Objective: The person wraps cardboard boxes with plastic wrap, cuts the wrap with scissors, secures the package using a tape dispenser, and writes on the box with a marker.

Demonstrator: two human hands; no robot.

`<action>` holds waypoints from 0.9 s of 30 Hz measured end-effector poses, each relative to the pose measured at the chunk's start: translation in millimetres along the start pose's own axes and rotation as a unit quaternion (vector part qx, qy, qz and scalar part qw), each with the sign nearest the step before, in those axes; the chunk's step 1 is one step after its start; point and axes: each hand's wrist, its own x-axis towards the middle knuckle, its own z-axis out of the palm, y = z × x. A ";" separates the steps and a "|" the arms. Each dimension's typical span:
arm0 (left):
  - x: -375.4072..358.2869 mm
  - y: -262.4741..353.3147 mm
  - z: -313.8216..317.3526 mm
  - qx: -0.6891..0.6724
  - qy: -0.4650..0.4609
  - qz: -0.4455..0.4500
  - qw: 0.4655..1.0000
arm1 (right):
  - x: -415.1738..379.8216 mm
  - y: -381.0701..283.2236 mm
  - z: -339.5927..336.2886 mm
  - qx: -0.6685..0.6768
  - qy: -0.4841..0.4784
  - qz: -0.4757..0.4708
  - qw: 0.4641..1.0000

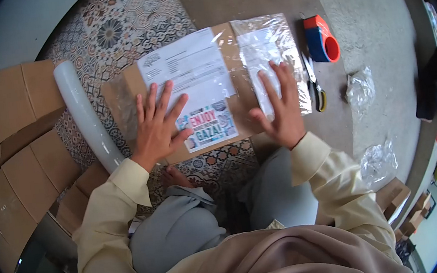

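A flat cardboard parcel (241, 99) lies in front of my knees. Printed paper sheets (187, 53) and a colourful card (211, 127) reading "ENJOY" and "GAZA!" are on its upper face. My left hand (157, 124) rests with spread fingers on the sheets' lower left part, its thumb at the card's edge. On the right side, my right hand (282, 110) is spread over a second sheet (259, 45) beneath clear, shiny plastic wrap (285, 37). Neither hand grips anything.
Right of the parcel are a red-and-blue tape dispenser (321, 41) and scissors (316, 85). Crumpled clear plastic (361, 90) lies farther right. A roll of white wrap (83, 109) and cardboard boxes (21, 153) stand at the left. Patterned tiles (135, 16) cover part of the floor.
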 end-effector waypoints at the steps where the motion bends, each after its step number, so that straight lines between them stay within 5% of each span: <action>1: -14.8 -9.2 4.2 -0.001 -0.001 -0.008 1.000 | 1.7 -11.9 9.7 -0.012 -0.023 -0.021 0.999; 3: -46.5 -22.4 22.4 -0.141 0.058 -0.045 0.987 | 6.9 -21.5 33.9 -0.034 -0.129 -0.031 0.991; 6: -82.6 -27.5 47.8 -0.180 0.088 -0.056 0.978 | 10.4 -28.7 29.5 -0.097 -0.152 -0.016 0.983; 16: -47.1 -16.0 23.0 -0.154 0.169 -0.035 0.973 | 35.4 -71.7 21.9 -0.037 0.027 -0.066 0.997; 19: -28.7 -0.3 17.7 -0.138 0.170 -0.031 0.975 | 43.4 -65.1 44.0 -0.119 -0.053 -0.050 0.990; 21: -14.6 5.7 -0.8 -0.125 -0.014 -0.057 0.990 | 52.5 -57.3 50.4 -0.139 -0.161 -0.007 0.977; 25: -0.7 -0.4 -49.0 -0.213 -0.057 -0.091 0.971 | 57.3 -54.9 48.7 -0.135 -0.208 -0.030 0.968; 27: -7.4 -2.7 -76.7 -0.258 -0.168 -0.085 0.948 | 61.2 -59.1 46.5 -0.152 -0.266 0.010 0.952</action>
